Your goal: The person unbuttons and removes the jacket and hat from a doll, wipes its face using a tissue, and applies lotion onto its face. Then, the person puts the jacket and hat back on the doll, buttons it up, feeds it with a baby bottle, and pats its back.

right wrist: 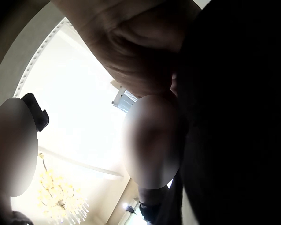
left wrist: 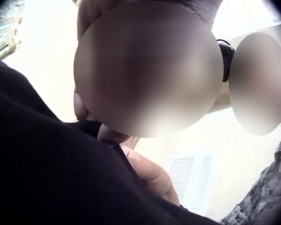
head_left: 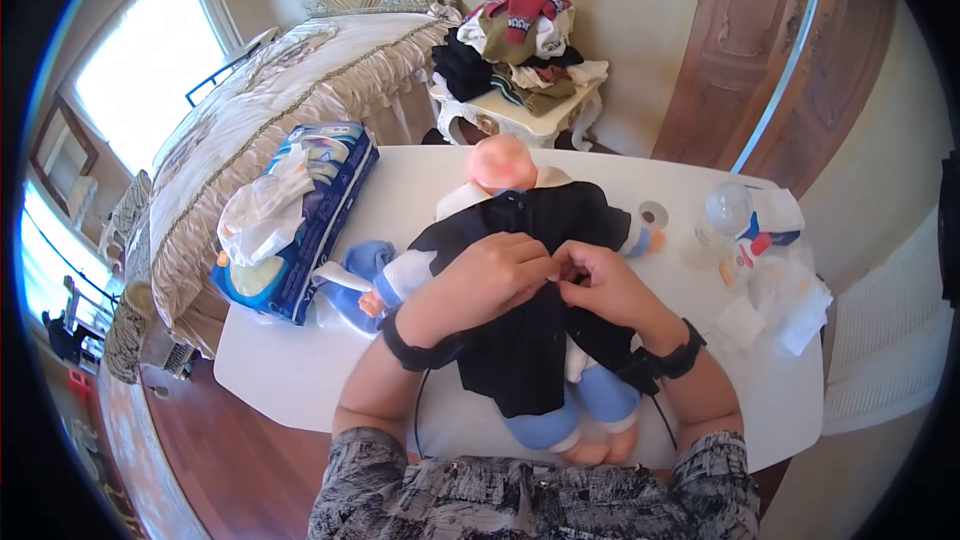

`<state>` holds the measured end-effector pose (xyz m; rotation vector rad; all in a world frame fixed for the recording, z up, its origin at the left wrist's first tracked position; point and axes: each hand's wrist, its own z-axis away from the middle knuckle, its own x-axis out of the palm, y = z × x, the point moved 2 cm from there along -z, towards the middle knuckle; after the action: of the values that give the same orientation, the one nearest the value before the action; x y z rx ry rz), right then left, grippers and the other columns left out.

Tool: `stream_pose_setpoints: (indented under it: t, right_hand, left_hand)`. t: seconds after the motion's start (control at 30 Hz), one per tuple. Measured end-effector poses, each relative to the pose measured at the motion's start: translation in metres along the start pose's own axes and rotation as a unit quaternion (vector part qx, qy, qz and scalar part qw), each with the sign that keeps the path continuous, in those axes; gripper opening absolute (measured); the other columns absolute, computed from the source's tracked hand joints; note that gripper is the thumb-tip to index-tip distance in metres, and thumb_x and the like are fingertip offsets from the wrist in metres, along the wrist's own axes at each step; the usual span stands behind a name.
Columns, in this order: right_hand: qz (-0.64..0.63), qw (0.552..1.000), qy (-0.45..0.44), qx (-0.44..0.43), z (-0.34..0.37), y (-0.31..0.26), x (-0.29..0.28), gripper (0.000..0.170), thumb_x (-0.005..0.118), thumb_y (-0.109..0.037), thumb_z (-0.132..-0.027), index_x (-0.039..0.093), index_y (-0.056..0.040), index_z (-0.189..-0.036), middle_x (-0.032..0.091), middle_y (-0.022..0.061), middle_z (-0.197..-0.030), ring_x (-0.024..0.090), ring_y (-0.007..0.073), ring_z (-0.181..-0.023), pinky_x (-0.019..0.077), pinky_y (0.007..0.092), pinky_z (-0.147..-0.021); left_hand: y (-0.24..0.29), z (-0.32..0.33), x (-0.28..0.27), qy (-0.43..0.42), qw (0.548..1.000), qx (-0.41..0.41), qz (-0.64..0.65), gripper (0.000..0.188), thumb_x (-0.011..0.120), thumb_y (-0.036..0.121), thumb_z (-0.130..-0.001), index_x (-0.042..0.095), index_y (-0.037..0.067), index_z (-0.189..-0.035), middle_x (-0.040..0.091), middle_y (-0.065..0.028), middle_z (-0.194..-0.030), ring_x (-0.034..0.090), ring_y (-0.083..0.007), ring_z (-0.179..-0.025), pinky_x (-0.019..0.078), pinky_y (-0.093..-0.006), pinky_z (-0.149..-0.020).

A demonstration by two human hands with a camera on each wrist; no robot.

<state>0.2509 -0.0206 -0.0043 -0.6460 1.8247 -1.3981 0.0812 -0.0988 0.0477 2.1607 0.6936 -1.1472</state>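
A baby doll (head_left: pixel 500 162) lies on its back on the white table (head_left: pixel 280 370), its head at the far side. It wears a black shirt (head_left: pixel 510 365) over white sleeves, and light blue trousers (head_left: pixel 612 396). My left hand (head_left: pixel 495 275) pinches the shirt's front edge at mid-chest. Close against it, my right hand (head_left: pixel 612 285) pinches the opposite front edge, thumb and forefinger together. Below the hands the shirt's front hangs apart. In the left wrist view, fingers (left wrist: pixel 113 135) grip the edge of the black cloth. Dark cloth fills much of the right wrist view.
A blue plastic pack (head_left: pixel 335 185) with crumpled white cloth (head_left: pixel 265 208) on top lies at the left, beside a blue garment (head_left: pixel 368 262). On the right are a clear bottle (head_left: pixel 728 210) and white papers (head_left: pixel 795 300). Behind, a stool (head_left: pixel 540 112) bears piled clothes (head_left: pixel 520 20).
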Motion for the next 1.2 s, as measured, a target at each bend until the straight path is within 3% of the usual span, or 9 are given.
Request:
stream_pose_setpoints:
  t: [0.23,0.63,0.93,1.2]
  right_hand:
    - [-0.042,0.999,0.033,0.0,0.0,0.006,0.003,0.011,0.063,0.001,-0.083,0.058,-0.0016,-0.093,0.061,0.0009,-0.083,0.058,0.0075,-0.078,0.0488,0.0234,-0.072]
    - [-0.039,0.996,0.07,-0.024,0.0,0.01,0.002,0.01,0.062,0.002,-0.084,0.058,-0.0013,-0.093,0.061,0.0019,-0.084,0.059,0.0079,-0.077,0.0496,0.0231,-0.071]
    - [-0.002,0.996,0.078,-0.044,0.001,0.012,0.004,0.011,0.061,0.003,-0.085,0.058,-0.0019,-0.095,0.061,0.0015,-0.084,0.06,0.0073,-0.078,0.0498,0.0222,-0.071]
    - [-0.088,0.995,0.043,-0.033,0.003,0.011,0.002,0.009,0.065,-0.008,-0.091,0.059,-0.0032,-0.094,0.06,-0.0014,-0.086,0.057,0.0032,-0.077,0.0473,0.0192,-0.067]
  left_hand:
    - [-0.01,0.001,0.005,0.039,0.996,-0.05,0.057,0.015,0.069,0.004,-0.079,0.062,0.004,-0.093,0.062,-0.0102,-0.088,0.062,-0.0307,-0.082,0.05,-0.0381,-0.072]
    - [-0.008,-0.003,0.006,0.038,0.991,-0.084,0.099,0.014,0.069,0.005,-0.08,0.061,0.002,-0.091,0.062,-0.0114,-0.09,0.062,-0.0306,-0.087,0.0493,-0.0373,-0.076]
    - [-0.001,0.004,0.014,0.067,0.979,-0.186,0.055,0.017,0.069,0.011,-0.079,0.063,0.004,-0.093,0.064,-0.0118,-0.083,0.064,-0.0296,-0.081,0.0504,-0.0374,-0.071]
    - [0.003,0.006,0.02,0.09,0.982,-0.164,0.007,0.014,0.067,0.014,-0.079,0.063,0.006,-0.089,0.065,-0.0113,-0.085,0.063,-0.0306,-0.084,0.0509,-0.0388,-0.073]
